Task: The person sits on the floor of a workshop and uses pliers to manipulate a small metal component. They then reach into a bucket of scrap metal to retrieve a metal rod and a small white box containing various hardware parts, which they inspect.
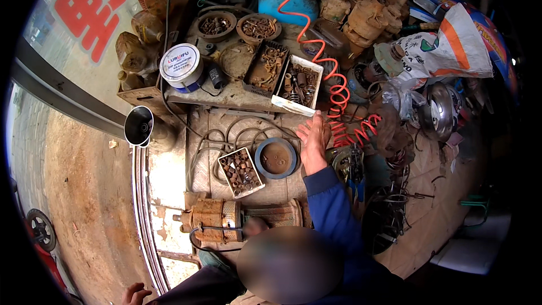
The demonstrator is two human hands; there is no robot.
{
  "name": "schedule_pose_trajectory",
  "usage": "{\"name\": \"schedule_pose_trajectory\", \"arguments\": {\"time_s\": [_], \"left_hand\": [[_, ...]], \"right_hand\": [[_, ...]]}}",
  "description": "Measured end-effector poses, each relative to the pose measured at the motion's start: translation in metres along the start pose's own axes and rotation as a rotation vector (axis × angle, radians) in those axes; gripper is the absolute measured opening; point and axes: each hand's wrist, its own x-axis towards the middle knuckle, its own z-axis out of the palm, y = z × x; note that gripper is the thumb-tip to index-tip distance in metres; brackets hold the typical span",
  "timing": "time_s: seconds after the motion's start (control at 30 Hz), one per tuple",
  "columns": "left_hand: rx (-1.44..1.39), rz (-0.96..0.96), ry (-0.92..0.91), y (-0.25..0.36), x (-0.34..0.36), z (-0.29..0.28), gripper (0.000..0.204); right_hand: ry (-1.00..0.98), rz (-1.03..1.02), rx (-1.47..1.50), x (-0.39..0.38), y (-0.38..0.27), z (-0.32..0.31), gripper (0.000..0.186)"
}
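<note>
My right hand, in a blue sleeve, reaches forward with its fingers apart. One fingertip is at the near corner of a white box holding metal bushings, springs and small parts. Whether it touches the box is hard to tell. At the lower left edge, my left hand is partly cut off; its fingers look apart, with nothing seen in them. Nearer to me stand a small white box of metal sleeves and a round dark-rimmed dish. A rusty motor or pump body lies in front of me.
A low bench holds a white tub, a dark parts tray and two bowls of hardware. A red coiled hose hangs down on the right. Pliers and a white sack are there too. A blurred oval covers the lower middle.
</note>
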Motion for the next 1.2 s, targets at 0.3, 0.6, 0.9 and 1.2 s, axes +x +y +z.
{"name": "schedule_pose_trajectory", "arguments": {"time_s": [0.3,0.6,0.9,1.2], "left_hand": [[-0.012,0.019,0.043,-0.006,-0.019,0.009,0.028],[0.023,0.028,0.049,0.004,-0.027,0.000,0.030],[-0.029,0.057,0.139,0.012,-0.042,0.002,0.031],[-0.768,0.174,0.334,0.026,-0.064,0.013,0.042]], "right_hand": [[-0.100,0.195,0.238,0.047,0.010,0.013,0.042],[-0.053,0.232,0.351,0.038,0.001,-0.002,0.031],[-0.217,0.103,0.181,-0.034,-0.008,-0.067,0.020],[-0.806,0.148,0.049,-0.239,-0.141,-0.088,0.012]]}}
